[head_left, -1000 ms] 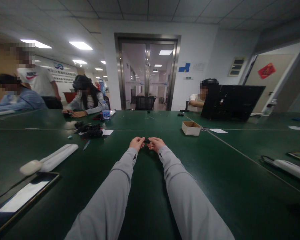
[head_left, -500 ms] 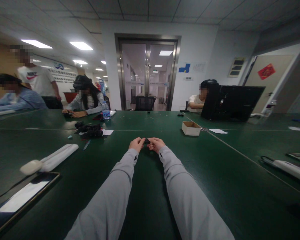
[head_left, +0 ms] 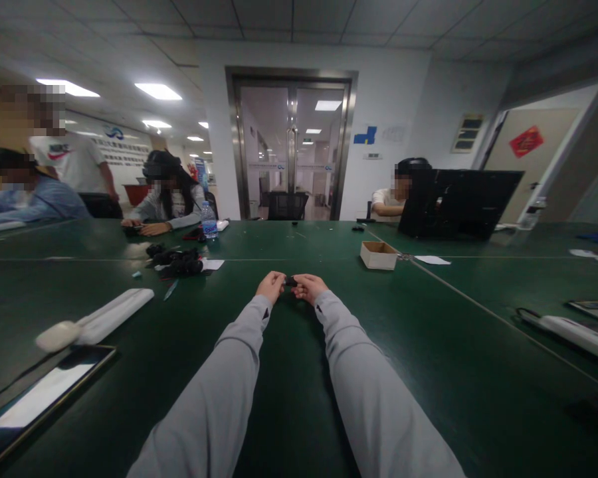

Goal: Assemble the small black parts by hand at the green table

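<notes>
Both my arms reach forward over a green table (head_left: 289,372). Between my hands is a small dark object (head_left: 290,281), too small to name. My left hand (head_left: 271,286) pinches its left end with thumb and fingers. On the other side, the fingers of my right hand (head_left: 309,287) are closed on its right end. The object looks black, and fingertips cover part of it. An open cardboard box (head_left: 377,256) stands beyond my right hand, to the right.
To the left lie a phone (head_left: 47,392), a white power strip (head_left: 114,315) and a pen (head_left: 170,289). Black gear (head_left: 182,261) and a water bottle (head_left: 209,221) are farther back. A monitor (head_left: 461,202) stands at the back right. Several people sit or stand around the table.
The view has shifted slightly. My hands stay together around the small dark object, a bit more of which shows between them now.
</notes>
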{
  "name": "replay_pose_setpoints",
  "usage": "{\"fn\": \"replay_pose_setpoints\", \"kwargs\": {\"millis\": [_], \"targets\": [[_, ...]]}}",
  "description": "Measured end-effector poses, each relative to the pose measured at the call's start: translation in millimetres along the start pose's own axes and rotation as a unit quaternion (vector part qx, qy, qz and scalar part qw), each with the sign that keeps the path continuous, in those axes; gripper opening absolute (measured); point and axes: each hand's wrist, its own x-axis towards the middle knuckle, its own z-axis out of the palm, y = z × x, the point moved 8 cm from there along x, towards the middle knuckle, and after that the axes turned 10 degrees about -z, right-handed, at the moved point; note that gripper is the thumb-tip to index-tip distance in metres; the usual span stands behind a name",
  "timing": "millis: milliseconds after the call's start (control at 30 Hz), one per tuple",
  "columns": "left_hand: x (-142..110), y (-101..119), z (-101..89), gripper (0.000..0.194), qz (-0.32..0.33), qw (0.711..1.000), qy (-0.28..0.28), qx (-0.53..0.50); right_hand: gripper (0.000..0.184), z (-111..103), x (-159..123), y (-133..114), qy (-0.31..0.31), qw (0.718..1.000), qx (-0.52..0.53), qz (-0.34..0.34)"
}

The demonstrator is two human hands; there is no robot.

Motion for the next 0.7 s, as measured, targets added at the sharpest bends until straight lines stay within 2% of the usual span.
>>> {"fn": "replay_pose_setpoints", "kwargs": {"millis": [67,200,333,467,633,700], "targets": [[-2.2,3.4,-0.3,0.017,0.016,1.0,0.01,0.007,0.006,0.3,-0.6,-1.0,0.001,1.0,-0.002,-0.001],[-5.2,2.4,-0.1,0.019,-0.002,1.0,0.011,0.023,0.007,1.3,-1.6,-1.8,-0.003,1.0,-0.001,-0.002],[-5.8,6.3,-1.0,0.017,0.031,0.999,0.017,0.038,0.008,0.5,-0.8,-0.5,-0.002,1.0,-0.007,0.0],[-3.5,1.0,-0.4,0.021,0.011,1.0,0.01,0.025,0.007,0.7,-0.4,-0.6,-0.002,1.0,-0.005,-0.001],[-3.9,4.6,-0.7,0.021,0.037,0.999,0.017,0.034,0.005,1.5,-0.5,-0.9,-0.008,1.0,-0.006,-0.003],[-2.7,2.8,-0.8,0.024,0.025,0.999,0.017,0.026,0.006,1.2,0.1,-0.9,-0.008,1.0,0.0,-0.008]]}}
